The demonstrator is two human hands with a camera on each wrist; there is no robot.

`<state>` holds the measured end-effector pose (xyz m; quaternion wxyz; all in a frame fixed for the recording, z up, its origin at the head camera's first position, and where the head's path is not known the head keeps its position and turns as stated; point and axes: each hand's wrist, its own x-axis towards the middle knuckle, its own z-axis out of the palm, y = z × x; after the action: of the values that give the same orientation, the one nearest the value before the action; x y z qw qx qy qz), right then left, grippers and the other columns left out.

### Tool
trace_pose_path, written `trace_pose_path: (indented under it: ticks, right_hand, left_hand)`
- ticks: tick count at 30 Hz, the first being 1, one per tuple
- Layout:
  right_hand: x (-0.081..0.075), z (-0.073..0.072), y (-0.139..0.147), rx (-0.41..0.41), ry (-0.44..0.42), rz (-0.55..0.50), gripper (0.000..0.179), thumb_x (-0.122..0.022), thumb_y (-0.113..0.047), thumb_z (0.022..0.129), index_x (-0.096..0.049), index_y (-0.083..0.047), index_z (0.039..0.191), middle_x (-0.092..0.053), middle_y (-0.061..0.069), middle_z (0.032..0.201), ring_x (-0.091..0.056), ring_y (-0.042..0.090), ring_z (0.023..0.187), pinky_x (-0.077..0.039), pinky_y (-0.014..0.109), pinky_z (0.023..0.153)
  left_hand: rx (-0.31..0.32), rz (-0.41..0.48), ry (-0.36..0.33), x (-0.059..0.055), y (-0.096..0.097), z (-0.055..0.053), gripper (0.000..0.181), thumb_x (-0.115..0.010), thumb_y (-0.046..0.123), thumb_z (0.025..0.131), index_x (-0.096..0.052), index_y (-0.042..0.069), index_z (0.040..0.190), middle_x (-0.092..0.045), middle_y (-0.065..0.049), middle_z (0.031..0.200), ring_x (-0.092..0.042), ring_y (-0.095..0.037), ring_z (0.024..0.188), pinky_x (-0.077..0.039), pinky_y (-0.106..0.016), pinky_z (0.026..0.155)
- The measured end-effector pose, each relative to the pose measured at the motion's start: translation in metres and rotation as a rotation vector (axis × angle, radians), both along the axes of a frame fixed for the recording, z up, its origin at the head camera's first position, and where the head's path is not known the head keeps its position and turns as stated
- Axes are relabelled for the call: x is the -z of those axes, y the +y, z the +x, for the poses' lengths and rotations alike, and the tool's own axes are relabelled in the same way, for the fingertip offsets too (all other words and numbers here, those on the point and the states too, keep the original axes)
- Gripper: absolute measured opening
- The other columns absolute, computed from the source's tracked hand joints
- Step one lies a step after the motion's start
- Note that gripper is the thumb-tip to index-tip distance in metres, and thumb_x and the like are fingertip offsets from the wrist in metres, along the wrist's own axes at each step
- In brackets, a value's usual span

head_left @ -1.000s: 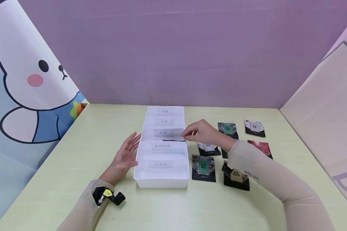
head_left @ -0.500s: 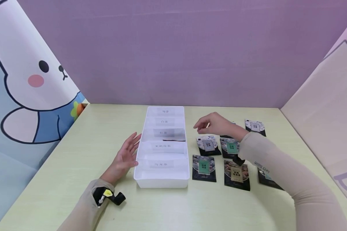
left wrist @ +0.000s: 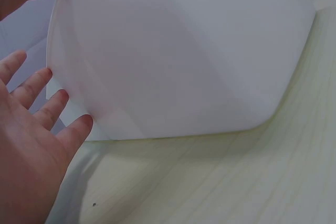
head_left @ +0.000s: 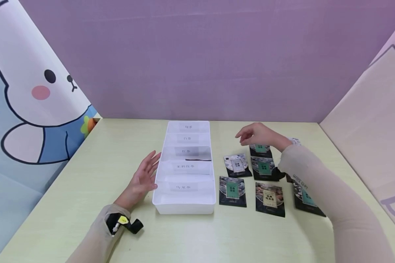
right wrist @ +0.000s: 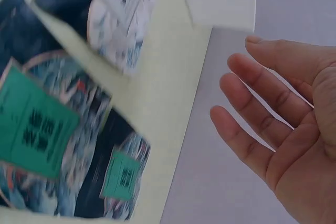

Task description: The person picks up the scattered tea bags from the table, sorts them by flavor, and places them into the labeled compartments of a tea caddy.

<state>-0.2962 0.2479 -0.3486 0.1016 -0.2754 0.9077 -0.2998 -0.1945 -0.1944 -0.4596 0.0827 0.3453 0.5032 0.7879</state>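
A white divided box (head_left: 184, 209) with labelled compartments stands mid-table. My left hand (head_left: 139, 184) lies along its left side, fingers extended and thumb near the rim; the left wrist view shows fingertips (left wrist: 79, 124) against the box wall. A dark tea packet (head_left: 198, 159) stands on edge in the middle compartment, only its top edge showing. Right of the box, my right hand (head_left: 258, 134) hovers with loosely bent fingers, holding nothing, as the right wrist view confirms. Beneath and beside it lie a green-labelled tea packet (head_left: 260, 151) and another green-labelled packet (head_left: 263, 168).
More tea packets lie right of the box: a white-labelled one (head_left: 237, 166), a green-labelled one (head_left: 232, 191), a tan-labelled one (head_left: 270, 199) and a teal-labelled one (head_left: 307, 200). My right forearm partly covers others. A purple panel (head_left: 210, 65) borders the table's back.
My right hand has let go of the dark packet in the middle compartment and moved right and slightly back, over the loose packets. The left hand and box have stayed put.
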Motion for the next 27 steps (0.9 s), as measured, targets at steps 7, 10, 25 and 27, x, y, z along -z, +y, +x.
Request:
trace_pose_path:
  ticks: [7,10,25,27]
  right_hand:
    - [0.011,-0.016,0.03,0.076,-0.063,-0.003,0.033,-0.068,-0.003,0.091,-0.065,0.004,0.123,-0.071,0.013,0.102,-0.067,0.028,0.094,-0.055,0.048,0.082]
    - [0.017,-0.019,0.042,0.106,-0.072,0.013,0.036,-0.067,-0.003,0.092,-0.062,0.007,0.126,-0.071,0.016,0.104,-0.067,0.03,0.095,-0.055,0.051,0.081]
    - [0.043,-0.025,0.077,0.315,-0.094,0.099,0.052,-0.071,-0.016,0.091,-0.054,0.006,0.135,-0.059,0.03,0.125,-0.06,0.041,0.105,-0.054,0.05,0.081]
    - [0.044,-0.025,0.077,0.327,-0.113,0.113,0.057,-0.071,-0.018,0.091,-0.051,0.006,0.138,-0.053,0.032,0.132,-0.056,0.045,0.112,-0.052,0.053,0.085]
  left_hand:
    - [-0.003,0.001,-0.006,0.001,0.001,0.0,0.102,-0.067,-0.012,0.081,-0.003,0.005,0.159,-0.012,-0.013,0.164,-0.027,-0.018,0.144,-0.03,-0.028,0.114]
    - [-0.009,-0.006,-0.013,0.001,0.001,0.0,0.103,-0.067,-0.012,0.081,-0.002,0.006,0.159,-0.008,-0.017,0.164,-0.026,-0.018,0.144,-0.03,-0.028,0.114]
    - [-0.008,-0.007,0.001,0.0,0.0,0.0,0.104,-0.07,-0.009,0.082,-0.001,0.007,0.159,-0.009,-0.016,0.164,-0.026,-0.019,0.143,-0.032,-0.029,0.113]
    - [-0.005,-0.007,0.007,0.001,0.001,-0.001,0.104,-0.069,-0.009,0.082,-0.001,0.007,0.159,-0.009,-0.017,0.164,-0.026,-0.02,0.143,-0.032,-0.029,0.113]
